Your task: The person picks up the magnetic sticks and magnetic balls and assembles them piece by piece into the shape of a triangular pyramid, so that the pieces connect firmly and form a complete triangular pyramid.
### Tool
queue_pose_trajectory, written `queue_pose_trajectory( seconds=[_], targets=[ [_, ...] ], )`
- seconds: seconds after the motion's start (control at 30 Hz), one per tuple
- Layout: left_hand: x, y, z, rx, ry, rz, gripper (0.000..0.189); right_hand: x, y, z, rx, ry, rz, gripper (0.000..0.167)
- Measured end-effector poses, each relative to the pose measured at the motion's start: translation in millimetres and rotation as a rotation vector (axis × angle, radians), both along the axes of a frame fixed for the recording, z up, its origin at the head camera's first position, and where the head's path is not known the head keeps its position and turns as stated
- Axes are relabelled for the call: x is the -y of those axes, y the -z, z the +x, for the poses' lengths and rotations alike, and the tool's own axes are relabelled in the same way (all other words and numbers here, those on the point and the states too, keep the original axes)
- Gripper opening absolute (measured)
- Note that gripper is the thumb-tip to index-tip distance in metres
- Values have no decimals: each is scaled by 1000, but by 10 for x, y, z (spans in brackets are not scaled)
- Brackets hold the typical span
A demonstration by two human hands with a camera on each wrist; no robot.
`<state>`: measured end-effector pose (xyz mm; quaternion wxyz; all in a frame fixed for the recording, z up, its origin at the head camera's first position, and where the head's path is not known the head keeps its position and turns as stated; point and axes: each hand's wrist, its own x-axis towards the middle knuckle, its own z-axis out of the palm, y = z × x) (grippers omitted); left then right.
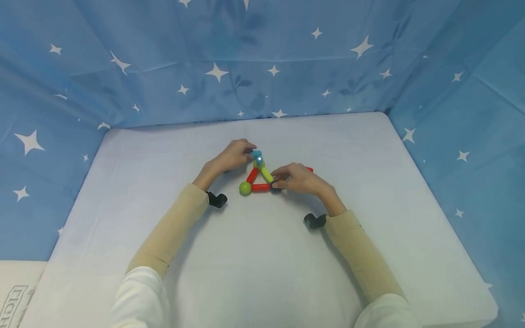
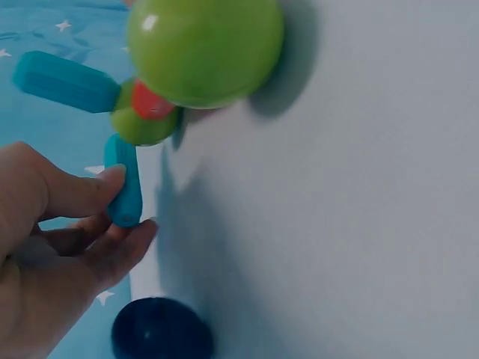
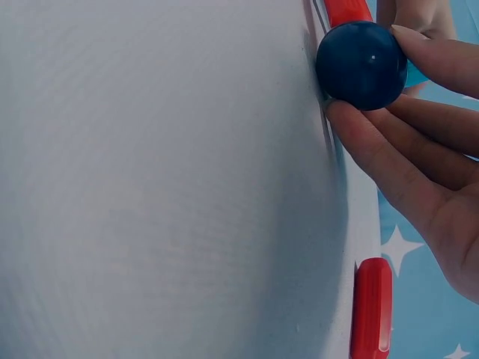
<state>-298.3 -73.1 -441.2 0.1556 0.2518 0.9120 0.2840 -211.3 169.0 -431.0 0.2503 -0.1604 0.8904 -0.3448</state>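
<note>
On the table lies a triangle of sticks and balls: a red stick (image 1: 260, 187), another red stick (image 1: 252, 176) and a yellow-green stick (image 1: 267, 175). A green ball (image 1: 245, 188) forms its near left corner. At the far corner, my left hand (image 1: 234, 156) pinches a teal stick (image 2: 126, 183) between thumb and fingers, one end right at a smaller-looking green ball (image 2: 144, 123). A second teal stick (image 2: 66, 81) juts from that ball. My right hand (image 1: 300, 178) holds the dark blue ball (image 3: 362, 66) at the right corner between thumb and fingers.
A loose red stick (image 3: 372, 308) lies beyond the right hand. Another dark blue ball (image 2: 162, 329) rests near the left hand. Black wrist camera mounts (image 1: 217, 200) stick out from both wrists. A blue star-patterned curtain (image 1: 262, 59) borders the white table (image 1: 262, 264).
</note>
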Motion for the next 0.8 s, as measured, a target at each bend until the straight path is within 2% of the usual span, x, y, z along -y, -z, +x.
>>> queue_pose_trajectory(
  seconds=[0.2, 0.33, 0.67, 0.8],
  targets=[
    [109, -89, 122, 11, -38, 31, 38, -4, -1, -3, 0, -8, 6, 47],
    [170, -140, 213, 41, -75, 91, 35, -7, -11, -4, -4, -8, 17, 47],
    [361, -192, 466, 181, -94, 270, 38, 2, -10, -4, -6, -15, 18, 48],
    [393, -193, 551, 216, -96, 301, 38, -4, -6, -9, -8, -13, 10, 48]
  ],
)
